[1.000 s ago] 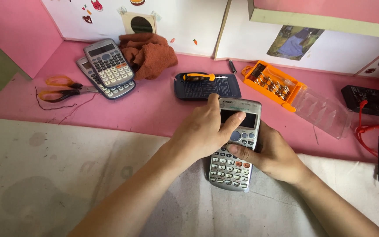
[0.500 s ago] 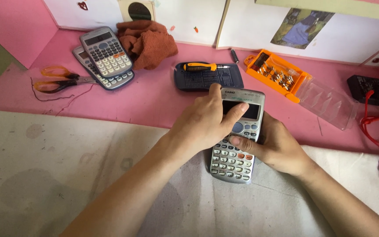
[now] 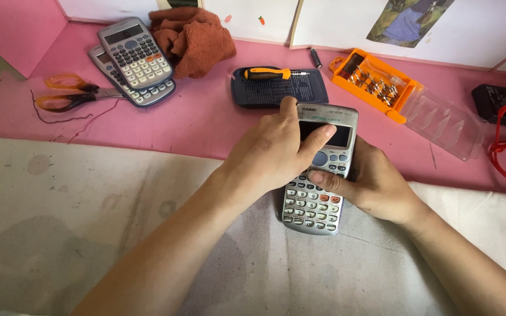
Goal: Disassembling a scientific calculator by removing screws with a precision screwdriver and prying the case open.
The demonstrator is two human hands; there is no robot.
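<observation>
Both hands are clasping the silver-grey scientific calculator: the left hand is lying over its upper left, fingers pressed across the display, while the right hand is pinching its right edge, thumb on the keys. Its long axis is running away from the person, straddling the pale cloth and the pink tabletop.

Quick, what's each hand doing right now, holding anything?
Left hand: closed over the silver calculator, fingers across its screen.
Right hand: gripping the same calculator's right edge, thumb on the keys.
</observation>
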